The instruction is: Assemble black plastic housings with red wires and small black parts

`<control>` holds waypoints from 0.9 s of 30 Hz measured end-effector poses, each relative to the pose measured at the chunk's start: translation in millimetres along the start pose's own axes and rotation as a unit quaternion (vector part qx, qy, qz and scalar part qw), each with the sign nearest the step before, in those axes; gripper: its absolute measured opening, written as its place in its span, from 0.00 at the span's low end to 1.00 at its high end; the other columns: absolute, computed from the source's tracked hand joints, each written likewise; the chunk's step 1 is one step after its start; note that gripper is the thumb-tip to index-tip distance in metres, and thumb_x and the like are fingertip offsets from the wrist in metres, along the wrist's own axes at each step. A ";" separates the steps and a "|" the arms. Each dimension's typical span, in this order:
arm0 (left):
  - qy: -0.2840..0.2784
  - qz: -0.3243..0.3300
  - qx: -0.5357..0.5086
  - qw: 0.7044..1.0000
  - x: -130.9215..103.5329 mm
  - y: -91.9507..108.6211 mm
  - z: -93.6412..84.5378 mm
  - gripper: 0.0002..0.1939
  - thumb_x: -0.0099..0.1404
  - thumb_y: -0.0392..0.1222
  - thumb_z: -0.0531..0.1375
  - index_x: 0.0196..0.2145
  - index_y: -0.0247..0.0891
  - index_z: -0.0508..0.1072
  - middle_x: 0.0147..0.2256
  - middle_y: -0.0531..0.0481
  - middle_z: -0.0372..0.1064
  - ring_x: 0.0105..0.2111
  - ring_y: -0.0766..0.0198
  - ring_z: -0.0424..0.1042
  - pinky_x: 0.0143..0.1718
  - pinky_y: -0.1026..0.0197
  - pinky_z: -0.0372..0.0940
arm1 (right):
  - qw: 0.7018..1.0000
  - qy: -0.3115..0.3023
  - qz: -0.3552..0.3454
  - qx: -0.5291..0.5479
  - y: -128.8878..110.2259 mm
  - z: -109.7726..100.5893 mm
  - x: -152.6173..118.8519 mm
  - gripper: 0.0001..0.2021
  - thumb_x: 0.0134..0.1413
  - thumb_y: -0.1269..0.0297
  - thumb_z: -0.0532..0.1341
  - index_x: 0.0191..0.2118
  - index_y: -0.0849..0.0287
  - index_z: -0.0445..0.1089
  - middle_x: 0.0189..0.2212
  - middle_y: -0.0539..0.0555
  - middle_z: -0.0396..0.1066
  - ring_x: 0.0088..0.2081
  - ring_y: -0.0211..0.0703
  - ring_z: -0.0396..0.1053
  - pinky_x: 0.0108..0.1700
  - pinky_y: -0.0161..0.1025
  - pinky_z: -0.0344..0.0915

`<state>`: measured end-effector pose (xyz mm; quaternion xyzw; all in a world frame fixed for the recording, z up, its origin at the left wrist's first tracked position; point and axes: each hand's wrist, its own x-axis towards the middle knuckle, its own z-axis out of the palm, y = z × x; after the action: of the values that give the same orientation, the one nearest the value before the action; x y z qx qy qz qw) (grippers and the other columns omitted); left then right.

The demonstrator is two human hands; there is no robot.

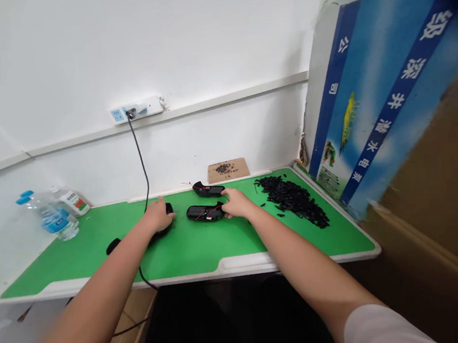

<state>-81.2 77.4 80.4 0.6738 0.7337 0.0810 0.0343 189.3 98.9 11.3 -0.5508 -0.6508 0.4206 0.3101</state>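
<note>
My left hand (159,214) rests on a black corded tool (168,209) lying on the green table mat (188,247); its cable runs up to a wall power strip (136,111). My right hand (236,203) grips the right end of a black plastic housing (203,212) with a red wire showing. A second black housing (208,189) lies just behind it, near the wall.
A heap of several small black parts (293,197) covers the mat's right side. A brown card with small black bits (227,169) leans at the wall. Water bottles (49,215) stand at far left. A blue printed carton (380,95) leans at the right. A black oval piece (113,246) lies left.
</note>
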 end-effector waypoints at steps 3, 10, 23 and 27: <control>0.068 0.114 0.010 0.991 -7.3 26.4 -5.2 0.34 0.61 0.46 0.60 0.61 0.29 0.61 0.59 0.30 0.61 0.59 0.44 0.61 0.60 0.48 0.55 | 1.000 0.020 -0.003 0.004 0.2 -3.2 1.1 0.34 0.39 0.80 0.62 0.58 0.65 0.62 0.15 0.47 0.68 0.19 0.44 0.70 0.22 0.34 0.63; -0.105 0.090 -0.317 0.938 -4.6 85.1 7.6 0.26 0.55 0.54 0.65 0.46 0.34 0.75 0.43 0.40 0.76 0.42 0.50 0.75 0.43 0.53 0.69 | 0.980 0.126 -0.133 0.082 -1.8 -29.8 1.5 0.28 0.40 0.74 0.60 0.53 0.62 0.68 0.21 0.47 0.71 0.21 0.37 0.66 0.26 0.33 0.63; -0.249 0.122 -0.693 0.666 -7.6 141.9 76.1 0.36 0.45 0.36 0.73 0.51 0.37 0.66 0.35 0.49 0.76 0.31 0.62 0.75 0.37 0.61 0.68 | 0.929 0.212 -0.174 0.249 2.3 -54.3 6.7 0.19 0.38 0.57 0.67 0.38 0.62 0.73 0.30 0.55 0.75 0.31 0.42 0.71 0.39 0.41 0.69; -0.273 0.142 -0.710 0.634 -13.6 141.7 83.8 0.34 0.49 0.38 0.72 0.51 0.40 0.62 0.37 0.49 0.74 0.35 0.56 0.77 0.37 0.55 0.71 | 0.933 0.185 -0.192 0.244 2.5 -49.7 3.8 0.15 0.38 0.57 0.68 0.34 0.60 0.75 0.30 0.54 0.76 0.30 0.42 0.71 0.38 0.41 0.70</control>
<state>72.8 81.2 20.5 0.5293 0.3021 0.3930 0.6886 232.8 112.9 31.4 -0.3912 -0.5526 0.3895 0.6244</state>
